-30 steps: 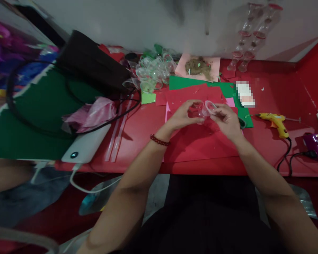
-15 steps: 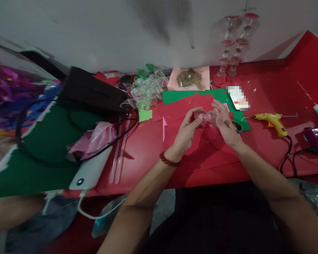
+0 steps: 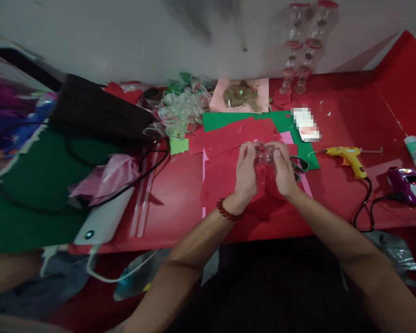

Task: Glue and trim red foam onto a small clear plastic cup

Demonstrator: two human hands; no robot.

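Between my two hands lies a small clear plastic piece with rounded bulbs (image 3: 264,158), held sideways above the red paper sheets (image 3: 225,185). My left hand (image 3: 246,169), with a beaded bracelet at the wrist, presses on its left end. From the other side, my right hand (image 3: 283,169) presses on the right end. Both palms face inward, and the fingers partly hide the piece. A pair of scissors (image 3: 300,165) with dark green handles lies just right of my right hand, on the green sheet (image 3: 312,159).
A yellow glue gun (image 3: 346,155) lies at the right, its cord near a purple device (image 3: 409,187). Clear plastic cups (image 3: 182,108) are heaped behind, beside brown material (image 3: 241,95) on pink paper. Joined clear cups (image 3: 293,46) stand against the wall. A power bank (image 3: 102,222) sits left.
My right hand has turned from pinching the rim of the clear piece to pressing its end with the palm. My left hand has turned likewise, and the scissors show more. The view has shifted.
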